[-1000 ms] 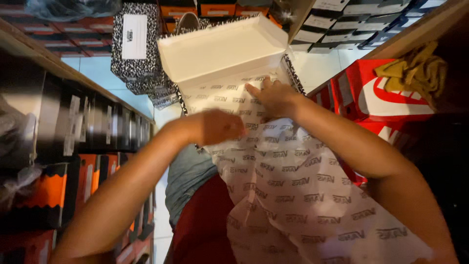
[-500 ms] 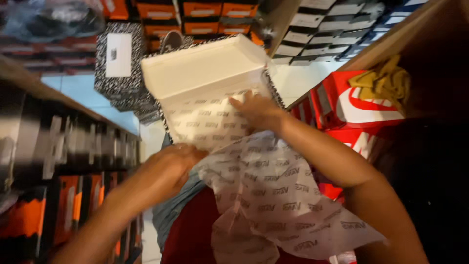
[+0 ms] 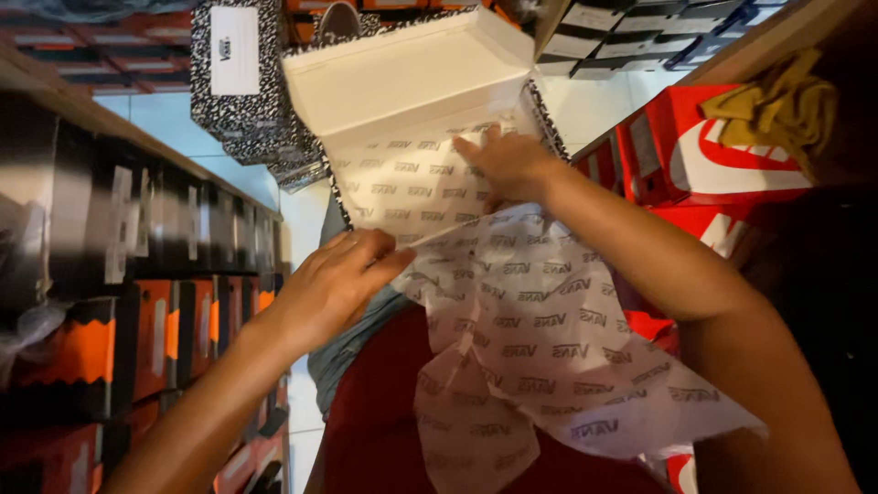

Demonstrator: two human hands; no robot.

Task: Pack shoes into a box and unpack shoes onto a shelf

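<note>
Left hand (image 3: 343,274) grips tissue paper (image 3: 540,320) between shoebox shelves (image 3: 174,274).

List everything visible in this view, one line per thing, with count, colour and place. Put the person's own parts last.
open shoebox: one, white inside with black-and-white speckled outside, top centre, lid flipped back.
printed tissue paper: one large sheet, white with grey lettering, spilling from the box toward bottom centre.
speckled shoeboxes: a small stack, black and white, upper left behind the open box.
red shoeboxes: several, red with white markings, right side.
crumpled paper: one wad, mustard yellow, on top of the red boxes.
shelved boxes: many, black and orange, along the left.
red garment: one, bottom centre.
left hand: one, pinching the paper's left edge.
right hand: one, pressing the paper at the box.
</note>
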